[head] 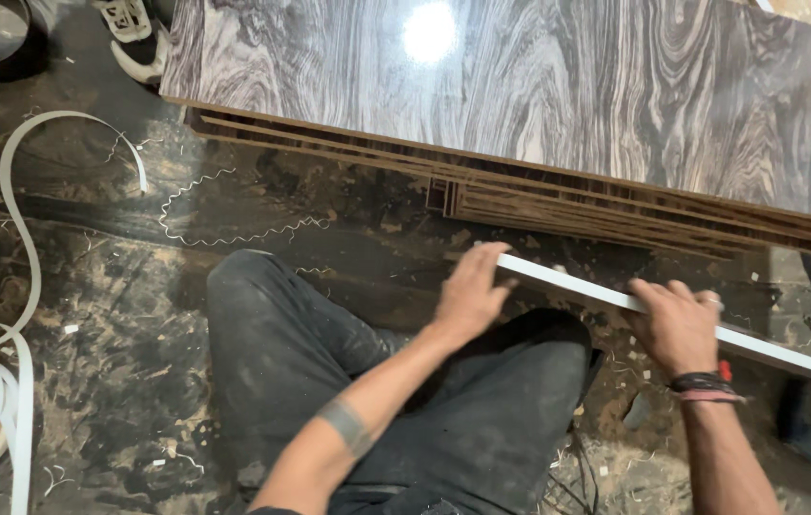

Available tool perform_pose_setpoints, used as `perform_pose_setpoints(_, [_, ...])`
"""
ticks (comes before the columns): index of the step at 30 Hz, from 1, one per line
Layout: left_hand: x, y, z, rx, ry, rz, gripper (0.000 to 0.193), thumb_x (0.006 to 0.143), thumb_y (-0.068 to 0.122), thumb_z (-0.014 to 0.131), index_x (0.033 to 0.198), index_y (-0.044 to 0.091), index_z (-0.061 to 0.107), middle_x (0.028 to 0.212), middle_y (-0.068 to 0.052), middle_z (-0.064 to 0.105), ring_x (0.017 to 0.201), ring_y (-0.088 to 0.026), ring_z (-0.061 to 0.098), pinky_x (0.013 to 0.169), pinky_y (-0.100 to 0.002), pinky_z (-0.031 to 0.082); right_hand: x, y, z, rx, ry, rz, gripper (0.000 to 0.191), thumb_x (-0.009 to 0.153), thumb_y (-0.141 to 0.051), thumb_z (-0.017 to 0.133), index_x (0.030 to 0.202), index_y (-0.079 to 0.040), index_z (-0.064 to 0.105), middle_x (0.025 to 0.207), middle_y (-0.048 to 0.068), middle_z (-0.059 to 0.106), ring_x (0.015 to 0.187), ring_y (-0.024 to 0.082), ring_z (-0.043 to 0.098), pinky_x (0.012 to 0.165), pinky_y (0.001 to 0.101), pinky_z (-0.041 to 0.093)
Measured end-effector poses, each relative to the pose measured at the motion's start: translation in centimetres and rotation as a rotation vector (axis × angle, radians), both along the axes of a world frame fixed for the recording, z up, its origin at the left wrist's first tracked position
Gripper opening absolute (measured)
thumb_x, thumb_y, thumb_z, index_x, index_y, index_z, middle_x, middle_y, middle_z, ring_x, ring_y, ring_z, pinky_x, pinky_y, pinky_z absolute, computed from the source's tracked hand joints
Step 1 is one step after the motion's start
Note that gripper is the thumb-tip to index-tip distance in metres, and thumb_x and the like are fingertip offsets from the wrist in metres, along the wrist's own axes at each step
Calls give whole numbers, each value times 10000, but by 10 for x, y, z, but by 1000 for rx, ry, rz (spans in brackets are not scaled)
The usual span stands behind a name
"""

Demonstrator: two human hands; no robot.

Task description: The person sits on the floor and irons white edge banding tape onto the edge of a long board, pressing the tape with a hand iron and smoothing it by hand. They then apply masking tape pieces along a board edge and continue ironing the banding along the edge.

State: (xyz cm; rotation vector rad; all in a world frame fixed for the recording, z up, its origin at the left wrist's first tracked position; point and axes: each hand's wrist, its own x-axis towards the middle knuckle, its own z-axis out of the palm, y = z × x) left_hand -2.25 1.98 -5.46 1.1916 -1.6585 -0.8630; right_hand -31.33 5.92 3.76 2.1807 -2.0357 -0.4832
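A panel stands on edge in front of me, its narrow white edge point(572, 284) running from centre to lower right. My left hand point(470, 296) rests on the near end of that edge, fingers curled over it. My right hand point(680, 324) presses on the same edge further right; it wears a ring and dark and red wristbands. I sit on the floor in dark trousers, with one knee point(253, 286) raised to the left.
A stack of glossy grey wood-grain boards point(520, 86) lies across the top. White edge-banding strips point(14, 219) curl over the dusty floor at left. A thin wavy shaving point(224, 238) lies near the stack, and a white shoe point(133, 38) at top left.
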Motion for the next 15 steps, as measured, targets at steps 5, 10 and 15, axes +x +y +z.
perform_pose_setpoints(5, [-46, -12, 27, 67, -57, -171, 730, 930, 231, 667, 1536, 30, 315, 1458, -229, 506, 1341, -428, 481, 971, -515, 493, -76, -3, -12, -9, 115, -101, 336, 878, -427, 760, 1155, -273, 647, 1113, -63, 745, 1115, 197, 651, 974, 518, 425])
perform_pose_setpoints(10, [-69, -33, 53, 96, -388, -216, 796, 911, 320, 674, 1505, -52, 297, 1202, -230, 622, 1091, -398, 631, 811, -502, 572, -107, -21, -13, -79, 86, -21, 493, 823, -370, 784, 1281, -261, 635, 1152, -33, 731, 1127, 220, 642, 957, 580, 401])
perform_pose_setpoints(15, [-79, -62, 60, -70, -646, -171, 399, 1006, 414, 606, 1122, 35, 562, 826, -130, 732, 722, -321, 745, 613, -461, 589, -100, -22, -5, -150, 47, -126, 504, 785, -238, 795, 1263, -254, 634, 1182, -37, 708, 1159, 226, 626, 995, 545, 399])
